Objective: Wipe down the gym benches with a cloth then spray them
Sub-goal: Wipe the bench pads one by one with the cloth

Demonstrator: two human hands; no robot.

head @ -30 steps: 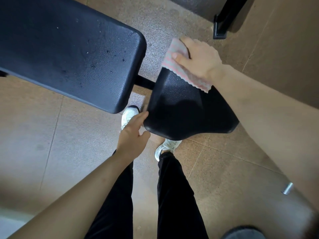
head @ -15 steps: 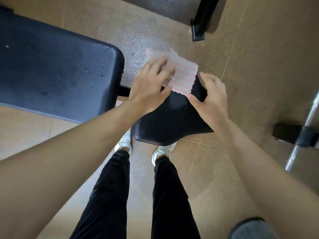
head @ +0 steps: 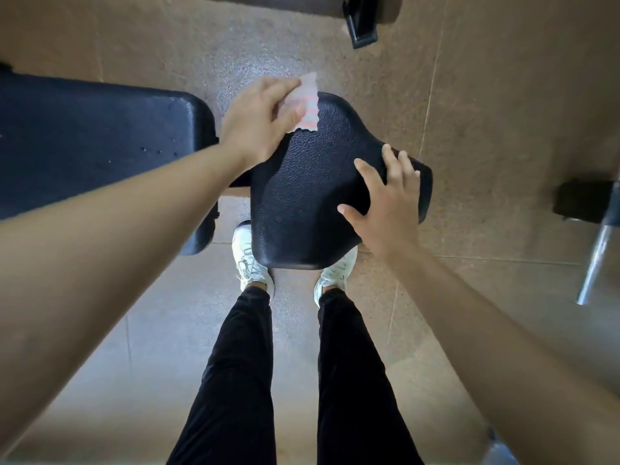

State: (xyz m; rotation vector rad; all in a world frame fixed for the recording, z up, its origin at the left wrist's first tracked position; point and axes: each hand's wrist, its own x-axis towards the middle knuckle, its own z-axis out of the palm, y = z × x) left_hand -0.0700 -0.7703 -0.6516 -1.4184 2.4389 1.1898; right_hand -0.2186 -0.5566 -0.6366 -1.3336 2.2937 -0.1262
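Observation:
A black padded bench seat (head: 312, 196) stands right in front of my feet. To its left lies the long black back pad (head: 100, 135) with a few droplets on it. A pink and white striped cloth (head: 308, 110) lies on the seat's far left corner, pressed down and held by my left hand (head: 260, 120). My right hand (head: 385, 203) rests flat on the seat's right side, fingers spread, holding nothing. No spray bottle is in view.
The floor is brown speckled rubber tile. A black frame foot (head: 360, 25) stands at the top. At the right edge sit a black block (head: 583, 201) and a chrome bar (head: 597, 263). My white shoes (head: 250, 260) are under the seat's near edge.
The cloth passed from my right hand to my left hand. My right hand let go and came down onto the seat's right side. The view shifted so the seat is centred.

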